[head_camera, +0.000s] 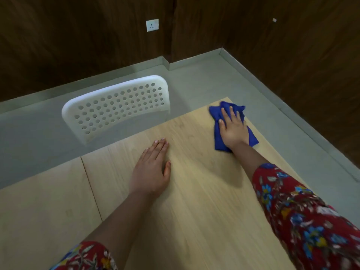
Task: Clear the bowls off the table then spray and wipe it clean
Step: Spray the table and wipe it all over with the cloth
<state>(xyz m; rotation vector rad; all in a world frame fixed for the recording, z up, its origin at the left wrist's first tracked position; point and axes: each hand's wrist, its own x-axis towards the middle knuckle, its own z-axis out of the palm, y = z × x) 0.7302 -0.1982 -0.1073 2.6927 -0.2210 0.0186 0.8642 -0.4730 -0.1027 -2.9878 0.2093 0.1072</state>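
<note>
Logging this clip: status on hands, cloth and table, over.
Right hand pressing blue cloth near far right corner of table. Left hand flat on the table, holding nothing. Nothing seen in the cloth's path.

On my feed the table (194, 211) fills the near half. The cloth (218, 140) lies on it by the far right corner, under the right hand (232, 129), which presses flat on top. The left hand (151, 168) rests flat on the table, left of the cloth and nearer me, well apart from it. A chair (116, 108) stands behind the far edge, possibly touching it. A socket (152, 25) sits on the wall behind the chair.
</note>
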